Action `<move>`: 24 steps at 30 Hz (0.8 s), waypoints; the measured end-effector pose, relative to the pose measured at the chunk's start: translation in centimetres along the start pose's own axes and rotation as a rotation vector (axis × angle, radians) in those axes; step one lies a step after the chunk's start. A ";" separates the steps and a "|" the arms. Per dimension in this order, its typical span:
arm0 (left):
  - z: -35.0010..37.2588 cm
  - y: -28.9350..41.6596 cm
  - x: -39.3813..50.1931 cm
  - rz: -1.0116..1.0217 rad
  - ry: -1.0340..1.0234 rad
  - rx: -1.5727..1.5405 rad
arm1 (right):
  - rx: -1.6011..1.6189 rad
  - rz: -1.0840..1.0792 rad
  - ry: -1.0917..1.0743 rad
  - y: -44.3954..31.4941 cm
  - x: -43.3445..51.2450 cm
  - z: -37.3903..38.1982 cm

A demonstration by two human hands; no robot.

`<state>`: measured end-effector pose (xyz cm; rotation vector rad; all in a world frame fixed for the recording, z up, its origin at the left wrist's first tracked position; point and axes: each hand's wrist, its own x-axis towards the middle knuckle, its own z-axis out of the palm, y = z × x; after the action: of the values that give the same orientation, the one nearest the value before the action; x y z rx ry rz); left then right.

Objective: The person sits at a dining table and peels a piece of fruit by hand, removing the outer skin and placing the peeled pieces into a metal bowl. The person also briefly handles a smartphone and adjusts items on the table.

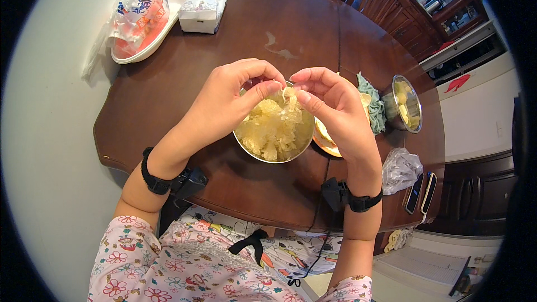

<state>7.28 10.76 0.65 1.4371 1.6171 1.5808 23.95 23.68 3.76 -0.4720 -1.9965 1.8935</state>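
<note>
A round metal bowl (275, 161) full of pale yellow citrus pulp, apparently pomelo (270, 130), stands on the dark wooden table (168, 105). Over its far edge my left hand (237, 92) and my right hand (335, 105) come close together. Between them, thumbs and fingertips of both pinch a piece of pale pulp with thin membrane (288, 96). The fingertips partly hide this piece. Pale peel pieces (325, 134) lie on an orange-rimmed plate beside the bowl, partly behind my right hand.
Rightward are a green cloth (372, 102), a second metal bowl (409, 123) with yellow pieces, a crumpled plastic bag (401, 171) and two phones (414, 193) (428, 193). At the back left stand a tissue pack (203, 8) and a white basin (142, 55) holding plastic bags.
</note>
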 end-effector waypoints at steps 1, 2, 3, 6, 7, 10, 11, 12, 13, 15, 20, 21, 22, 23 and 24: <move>0.0 0.0 0.0 0.015 -0.001 0.014 | -0.002 0.013 0.001 0.0 0.0 0.0; 0.0 0.0 0.0 0.030 -0.002 0.027 | -0.004 0.022 -0.002 0.1 0.0 -0.1; 0.0 0.0 0.0 -0.020 -0.023 -0.016 | -0.005 0.022 -0.008 0.2 0.1 -0.1; -0.1 0.0 -0.1 -0.159 -0.071 -0.140 | -0.052 0.039 -0.024 0.4 0.2 0.1; 0.0 0.0 -0.1 -0.198 -0.077 -0.179 | -0.070 0.035 -0.027 0.4 0.2 0.1; 0.0 -0.1 -0.2 -0.253 -0.090 -0.297 | -0.117 0.010 -0.010 0.4 0.2 0.3; 0.0 -0.1 -0.2 -0.269 -0.091 -0.336 | -0.129 -0.006 0.010 0.3 0.2 0.3; 0.0 -0.1 -0.2 -0.267 -0.083 -0.332 | -0.141 -0.022 0.029 0.1 0.1 0.3; 0.0 -0.1 -0.2 -0.274 -0.073 -0.327 | -0.140 -0.023 0.060 0.0 0.1 0.3; -0.1 -0.1 -0.2 -0.277 -0.063 -0.327 | -0.123 -0.046 0.110 -0.1 0.0 0.3; 0.1 0.0 -0.2 -0.272 -0.058 -0.330 | -0.329 -0.138 0.106 0.5 0.0 1.4; 0.1 0.0 -0.2 -0.265 -0.076 -0.318 | -0.367 -0.139 0.109 0.6 0.0 1.6; 0.0 0.0 -0.2 -0.258 -0.093 -0.306 | -0.344 -0.151 0.107 0.7 -0.1 1.7; 0.0 0.0 -0.2 -0.253 -0.110 -0.295 | -0.340 -0.134 0.116 0.7 -0.1 1.7; 0.0 0.0 -0.2 -0.259 -0.107 -0.295 | -0.337 -0.120 0.120 0.7 -0.1 1.7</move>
<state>7.39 10.59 0.59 1.0911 1.3785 1.4918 23.23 22.16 2.96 -0.5253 -2.2159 1.4284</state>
